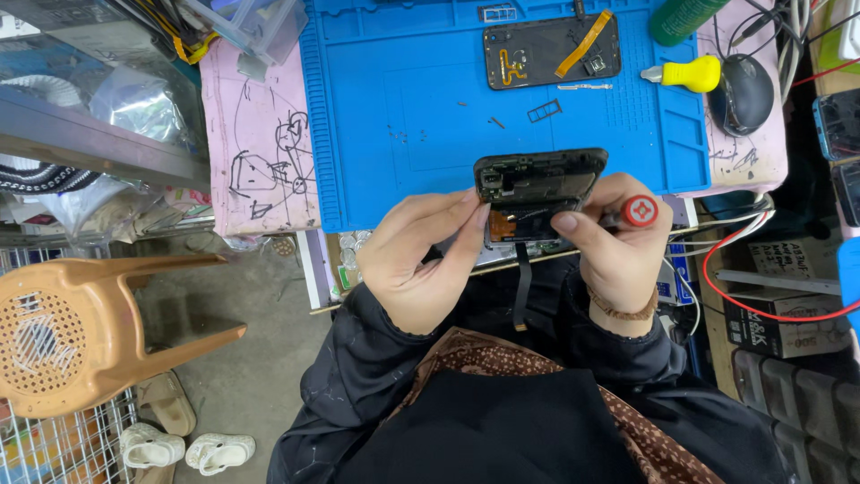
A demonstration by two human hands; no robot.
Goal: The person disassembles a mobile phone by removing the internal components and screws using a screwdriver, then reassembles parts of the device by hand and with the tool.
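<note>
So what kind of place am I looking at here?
Most likely a small phone repair bench. A blue work mat carries loose screws and an opened phone back, and both hands hold a dismantled phone, the right hand also gripping a red-capped screwdriver.

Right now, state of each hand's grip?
Left hand: closed on the left edge of the opened phone.
Right hand: thumb on the phone's right side, grip closed on a red-capped screwdriver.

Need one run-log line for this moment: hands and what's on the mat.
left hand: steadies opened phone | right hand: holds phone edge and red-capped screwdriver | blue mat: back cover, loose screws
</note>
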